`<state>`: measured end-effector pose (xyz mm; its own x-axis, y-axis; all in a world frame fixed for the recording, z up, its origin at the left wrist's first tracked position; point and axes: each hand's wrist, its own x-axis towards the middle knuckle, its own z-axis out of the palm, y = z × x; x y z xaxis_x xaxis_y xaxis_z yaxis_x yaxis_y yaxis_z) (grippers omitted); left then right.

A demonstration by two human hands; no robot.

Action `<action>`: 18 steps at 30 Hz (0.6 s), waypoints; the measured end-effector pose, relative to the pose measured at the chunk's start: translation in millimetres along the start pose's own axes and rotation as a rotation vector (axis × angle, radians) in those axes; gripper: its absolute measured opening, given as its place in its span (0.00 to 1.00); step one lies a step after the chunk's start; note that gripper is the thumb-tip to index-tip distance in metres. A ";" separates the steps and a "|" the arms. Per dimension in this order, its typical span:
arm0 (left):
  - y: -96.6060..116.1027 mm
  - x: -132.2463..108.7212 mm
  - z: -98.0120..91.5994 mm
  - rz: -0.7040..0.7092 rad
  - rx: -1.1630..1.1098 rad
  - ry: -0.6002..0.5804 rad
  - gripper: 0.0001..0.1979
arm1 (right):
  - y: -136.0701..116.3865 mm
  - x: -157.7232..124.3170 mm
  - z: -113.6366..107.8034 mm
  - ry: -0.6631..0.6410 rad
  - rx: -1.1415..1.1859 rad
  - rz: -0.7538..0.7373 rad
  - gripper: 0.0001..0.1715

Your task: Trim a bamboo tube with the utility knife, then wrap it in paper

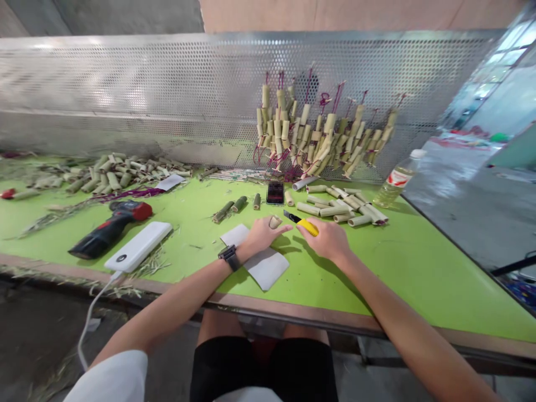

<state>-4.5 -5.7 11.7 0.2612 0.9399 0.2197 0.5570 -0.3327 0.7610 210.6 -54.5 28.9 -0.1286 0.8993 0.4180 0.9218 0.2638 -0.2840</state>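
My left hand (pixel 263 234) rests on a white paper sheet (pixel 268 267) on the green table (pixel 419 273), fingers closed round a short bamboo piece (pixel 274 221). Just to its right, my right hand (pixel 329 240) grips a yellow utility knife (pixel 302 223) whose dark blade end points left toward the bamboo piece. A black watch sits on my left wrist. Loose cut bamboo tubes (pixel 343 207) lie just beyond my right hand.
Strung bamboo bundles (pixel 318 137) hang on the perforated metal wall. A bamboo pile (pixel 113 173) lies far left, with a red-black power tool (pixel 111 228) and white power bank (pixel 139 245) near the front edge. A small black device (pixel 275 192) and plastic bottle (pixel 396 184) stand behind.
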 end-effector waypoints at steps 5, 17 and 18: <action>4.0 -1.8 -3.0 -0.020 -0.080 -0.021 0.26 | 1.2 -0.4 3.0 -0.063 0.121 -0.017 0.32; 3.8 -2.3 -2.3 0.105 -0.145 -0.066 0.20 | 6.2 -0.8 6.9 -0.184 0.178 -0.086 0.27; 5.0 -3.1 -3.0 0.112 -0.128 -0.064 0.20 | 6.4 -0.8 7.0 -0.185 0.181 -0.089 0.27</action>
<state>-4.9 -10.1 16.6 0.3676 0.8895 0.2714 0.4177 -0.4187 0.8064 214.0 -51.1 20.7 -0.2859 0.9138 0.2884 0.8257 0.3877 -0.4099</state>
